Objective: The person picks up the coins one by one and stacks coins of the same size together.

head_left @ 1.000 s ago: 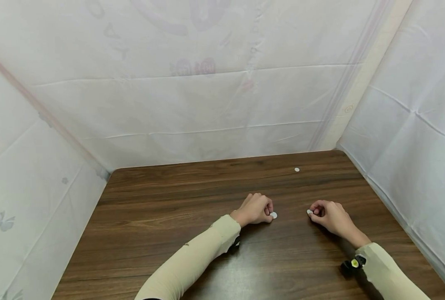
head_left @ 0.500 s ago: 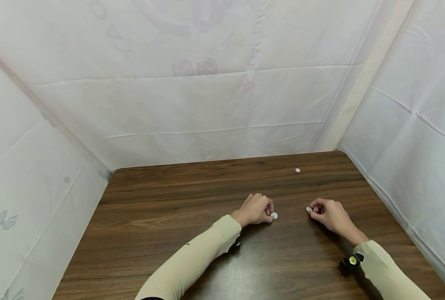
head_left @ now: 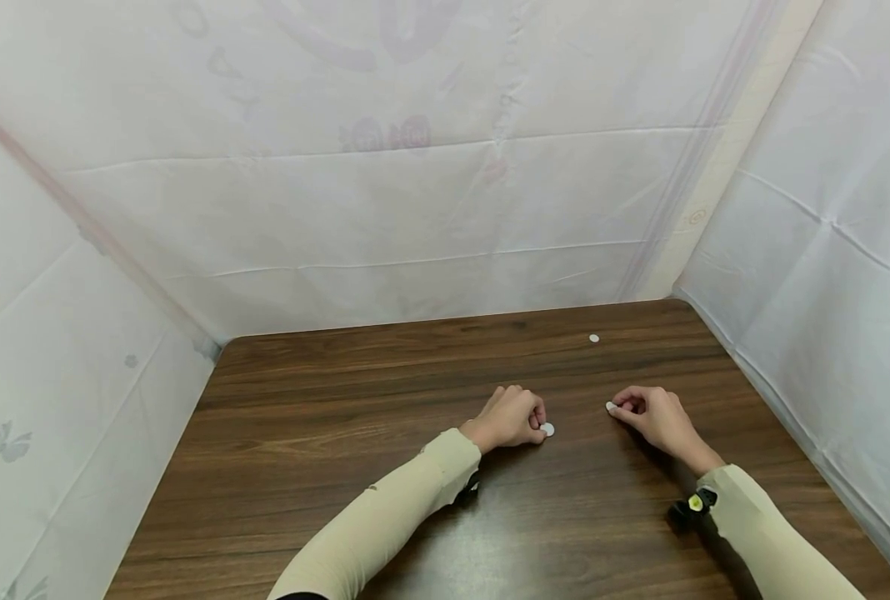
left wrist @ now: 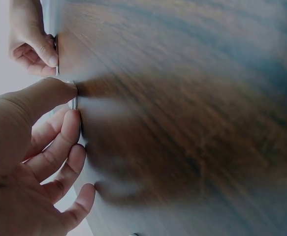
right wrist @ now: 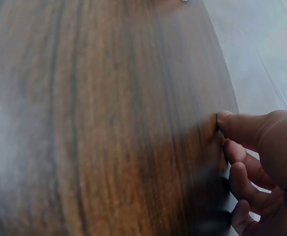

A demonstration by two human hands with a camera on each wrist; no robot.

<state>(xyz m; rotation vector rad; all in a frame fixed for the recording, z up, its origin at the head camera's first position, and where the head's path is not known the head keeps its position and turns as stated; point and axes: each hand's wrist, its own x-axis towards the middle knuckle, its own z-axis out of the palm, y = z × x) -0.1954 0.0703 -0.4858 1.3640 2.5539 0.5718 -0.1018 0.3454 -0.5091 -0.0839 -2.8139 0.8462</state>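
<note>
My left hand [head_left: 507, 418] is low over the wooden table, thumb and index finger pinching a small flat white disc [head_left: 547, 430]. That disc shows edge-on in the left wrist view [left wrist: 75, 103], right at the tabletop, with the other fingers loosely bent. To the right, my right hand [head_left: 658, 417] pinches a second white disc [head_left: 611, 406] by its edge, close over the table. In the right wrist view, thumb and fingers [right wrist: 241, 147] hide most of this disc. A third white disc [head_left: 594, 338] lies flat farther back, touched by neither hand.
The dark wood-grain table [head_left: 340, 400] ends at a back edge against white sheeting [head_left: 415, 208]. More sheeting hangs along the left and right sides. A black device [head_left: 688, 510] is strapped at the right wrist.
My right hand has slid its white disc away from me and slightly left across the table. My left hand and its disc have stayed in place, as has the far disc.
</note>
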